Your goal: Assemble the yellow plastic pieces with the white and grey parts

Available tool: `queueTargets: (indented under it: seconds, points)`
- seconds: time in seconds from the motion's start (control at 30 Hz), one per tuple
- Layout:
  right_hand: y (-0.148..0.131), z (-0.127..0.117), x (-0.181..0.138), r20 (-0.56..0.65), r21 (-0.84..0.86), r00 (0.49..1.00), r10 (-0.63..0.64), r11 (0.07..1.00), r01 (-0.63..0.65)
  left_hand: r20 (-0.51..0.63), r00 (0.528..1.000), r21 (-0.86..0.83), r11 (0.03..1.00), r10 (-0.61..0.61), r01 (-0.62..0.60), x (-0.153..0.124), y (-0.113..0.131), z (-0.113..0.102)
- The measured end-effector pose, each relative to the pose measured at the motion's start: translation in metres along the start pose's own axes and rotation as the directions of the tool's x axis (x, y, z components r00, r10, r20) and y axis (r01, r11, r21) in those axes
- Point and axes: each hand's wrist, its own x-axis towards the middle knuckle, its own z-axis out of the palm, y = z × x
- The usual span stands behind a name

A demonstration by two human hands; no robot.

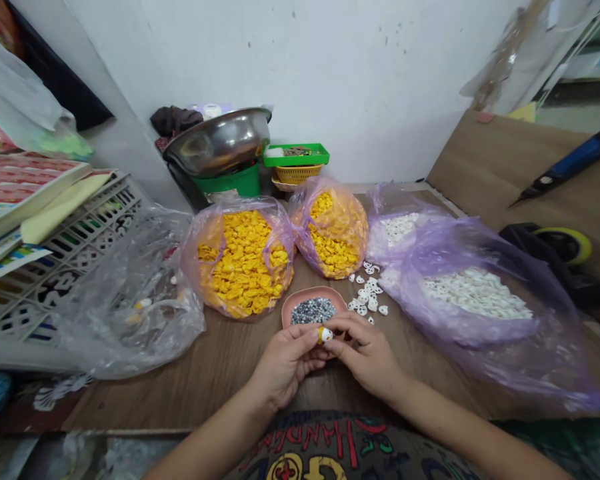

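Observation:
Between my two hands is a small yellow-and-white plastic piece (325, 335) with dark dots on its white face. My left hand (291, 357) pinches its yellow side between thumb and fingers. From the other side, my right hand (367, 353) has thumb and forefinger pressed at the white edge; whether it holds a further tiny part is hidden. Just beyond the hands sits a pink dish (286, 308) of small grey and silvery bits. Loose white pieces (368, 296) with holes lie on the table to the right of the dish.
Bags of yellow pieces (243, 260) (333, 233) stand behind the dish. Purple bags (480, 293) (400, 227) of white pieces lie right. A clear bag (145, 313) and a grey crate (80, 267) are left. A metal bowl (225, 143) and green tray (320, 155) stand against the wall.

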Motion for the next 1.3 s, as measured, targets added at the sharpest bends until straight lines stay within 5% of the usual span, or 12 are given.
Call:
queueTargets:
  seconds: [0.27, 0.6, 0.73, 0.93, 1.13, 1.3]
  points:
    - [-0.0008, 0.0008, -0.0021, -0.114, -0.155, 0.989, -0.095, 0.985, 0.077, -0.028, 0.996, -0.109, 0.990, 0.086, -0.088, 0.0010, -0.0036, 0.0024]
    - [-0.0006, -0.0012, 0.0013, -0.213, 0.162, 0.938, 0.272, 0.957, -0.241, -0.044, 0.993, -0.171, 0.979, 0.109, -0.115, 0.0016, -0.0008, 0.0006]
    - [-0.0016, -0.0001, -0.0001, -0.145, 0.180, 0.959, 0.242, 0.960, -0.215, -0.087, 0.982, -0.087, 0.981, 0.165, -0.172, 0.0025, -0.0024, -0.0017]
    - [0.0009, 0.0019, -0.0017, -0.061, 0.108, 0.992, 0.109, 0.989, -0.102, -0.103, 0.906, 0.221, 0.898, 0.411, -0.382, -0.0001, -0.0035, 0.0024]
    - [0.0019, 0.0010, 0.0008, 0.017, -0.029, 1.000, -0.007, 1.000, 0.007, -0.082, 0.907, 0.256, 0.888, 0.413, -0.381, -0.0029, -0.0031, 0.0077]
    - [-0.0004, -0.0001, -0.0010, -0.012, -0.076, 1.000, 0.016, 0.997, -0.017, -0.080, 0.898, 0.297, 0.870, 0.433, -0.393, -0.0027, -0.0048, 0.0055]
